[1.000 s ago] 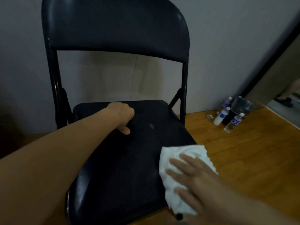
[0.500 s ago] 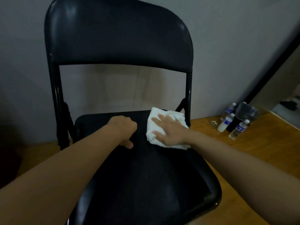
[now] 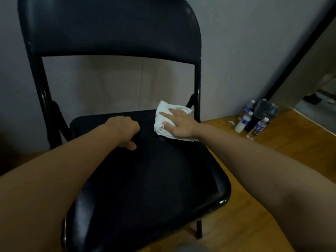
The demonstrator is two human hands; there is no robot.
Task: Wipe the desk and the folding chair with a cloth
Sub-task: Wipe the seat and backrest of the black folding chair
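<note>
The white cloth [image 3: 171,120] lies folded on the black seat of the folding chair [image 3: 145,179], up at the seat's back right corner, just beside the right upright of the frame. The right hand [image 3: 179,124] lies flat on top of it, fingers spread and pressing the cloth down onto the seat rather than gripping it. The left hand [image 3: 125,131] rests on the seat just left of the cloth, curled into a loose fist with nothing in it, apparently steadying the chair.

As I judge it, the seat is being wiped right now, and the cloth is at the seat's far edge. Whether the rest of the seat is done I cannot tell; it is dark and shows no clear marks. The backrest [image 3: 109,28] above the seat and the frame look like they are yet to come. No desk is in view, so its share of the job cannot be judged.

A few small bottles [image 3: 254,122] stand on the wooden floor [image 3: 272,151] to the right of the chair, well apart from it.
</note>
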